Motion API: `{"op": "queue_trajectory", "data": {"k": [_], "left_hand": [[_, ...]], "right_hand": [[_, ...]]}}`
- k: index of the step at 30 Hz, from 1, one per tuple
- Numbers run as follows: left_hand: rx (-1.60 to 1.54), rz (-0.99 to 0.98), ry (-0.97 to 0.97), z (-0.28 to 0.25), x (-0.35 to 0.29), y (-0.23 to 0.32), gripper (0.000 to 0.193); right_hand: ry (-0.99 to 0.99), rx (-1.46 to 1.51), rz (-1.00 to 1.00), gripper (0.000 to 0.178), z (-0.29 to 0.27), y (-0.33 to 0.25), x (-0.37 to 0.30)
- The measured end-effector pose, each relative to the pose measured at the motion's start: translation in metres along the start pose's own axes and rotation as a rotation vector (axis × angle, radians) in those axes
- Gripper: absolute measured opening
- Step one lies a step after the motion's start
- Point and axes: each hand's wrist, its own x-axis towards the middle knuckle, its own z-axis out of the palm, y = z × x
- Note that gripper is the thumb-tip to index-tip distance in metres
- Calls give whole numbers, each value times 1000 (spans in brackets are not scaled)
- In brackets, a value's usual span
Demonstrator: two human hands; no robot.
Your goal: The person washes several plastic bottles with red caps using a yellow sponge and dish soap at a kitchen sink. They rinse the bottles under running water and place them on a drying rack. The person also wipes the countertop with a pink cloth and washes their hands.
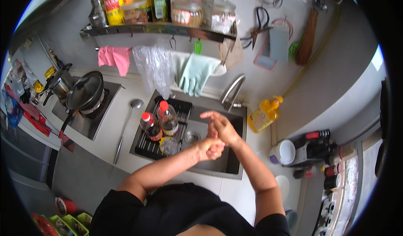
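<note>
My hands meet above the right half of the dark sink [237,162]. My left hand [210,149] is closed in a fist against the heel of my right hand; whether anything is inside it is hidden. My right hand [223,130] has fingers stretched out to the left, with nothing visible in them. Left of the hands, two dark bottles with red caps, one [151,127] in front and one [168,120] behind, stand on a black drain rack [147,147]. A crumpled clear plastic piece [170,146] lies beside them. The drain [192,136] shows just left of my hands.
A curved faucet [233,92] rises behind the sink, near a yellow pump bottle [263,115]. A long ladle [128,129] lies on the left counter, beside a stove with a lidded wok [85,91]. Pale green gloves [196,74] hang under the shelf [157,29].
</note>
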Motion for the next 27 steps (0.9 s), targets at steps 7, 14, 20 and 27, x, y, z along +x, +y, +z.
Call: {"op": "queue_trajectory", "data": {"k": [7,14,20,27], "left_hand": [[500,294,345,-46,25,-2,11],[954,730,697,-98,69,-27,22],[1302,429,873,-113,66,-25,30],[1273,473,923,-128,63,-43,24]], "right_hand": [[174,-260,-112,27,-8,37,23],[447,-394,-181,24,-18,87,30],[623,-320,-136,22,-22,117,32],[764,-295,-35,23,-17,141,31]]}}
